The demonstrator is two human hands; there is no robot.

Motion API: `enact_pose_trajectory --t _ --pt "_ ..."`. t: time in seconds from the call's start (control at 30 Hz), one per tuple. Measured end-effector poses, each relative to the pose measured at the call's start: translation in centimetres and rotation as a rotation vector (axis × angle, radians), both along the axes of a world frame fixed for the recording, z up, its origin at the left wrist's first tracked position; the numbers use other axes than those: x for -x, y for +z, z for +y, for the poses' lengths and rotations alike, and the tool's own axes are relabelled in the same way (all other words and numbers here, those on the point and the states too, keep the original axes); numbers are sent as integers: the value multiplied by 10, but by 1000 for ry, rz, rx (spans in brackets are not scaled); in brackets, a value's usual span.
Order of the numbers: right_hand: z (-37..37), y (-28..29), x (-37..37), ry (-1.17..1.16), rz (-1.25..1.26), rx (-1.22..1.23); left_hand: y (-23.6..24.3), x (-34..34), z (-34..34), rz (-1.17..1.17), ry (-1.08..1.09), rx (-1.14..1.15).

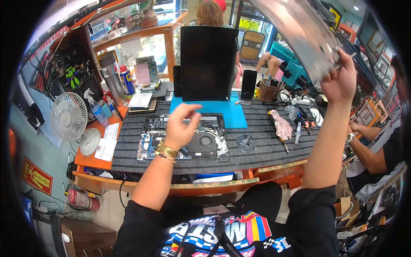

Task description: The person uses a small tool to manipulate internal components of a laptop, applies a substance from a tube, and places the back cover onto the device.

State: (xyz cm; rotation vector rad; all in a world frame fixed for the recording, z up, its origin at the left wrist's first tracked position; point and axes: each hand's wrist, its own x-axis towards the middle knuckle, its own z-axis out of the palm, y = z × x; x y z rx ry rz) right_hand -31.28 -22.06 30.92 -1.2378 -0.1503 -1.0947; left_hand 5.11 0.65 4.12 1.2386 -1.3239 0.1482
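Note:
An opened-up laptop (205, 143) lies on the grey striped mat, its circuit boards and round fan exposed. Over its left part hovers my left hand (182, 126), palm down, thumb and forefinger apart, holding nothing; a gold watch is on that wrist. My right hand (340, 81) is raised high at the right, fingers closed on the edge of a thin silver laptop bottom cover (299, 38). The cover is tilted and runs past the top of the view. Behind the laptop, a black screen (207, 64) stands upright by a blue mat (237, 115).
A white fan (69, 115), spray bottle (97, 109) and blue can (127, 79) stand left. A small clear plastic piece (246, 142), pink cloth (280, 125), syringe (298, 132) and phone (248, 85) are on the right side. Another person (372, 150) sits at far right.

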Motion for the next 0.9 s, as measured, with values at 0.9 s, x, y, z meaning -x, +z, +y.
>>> enact_pose_trajectory --t 0.9 --pt "71 -210 -59 3 747 -99 101 -87 136 301 32 253"
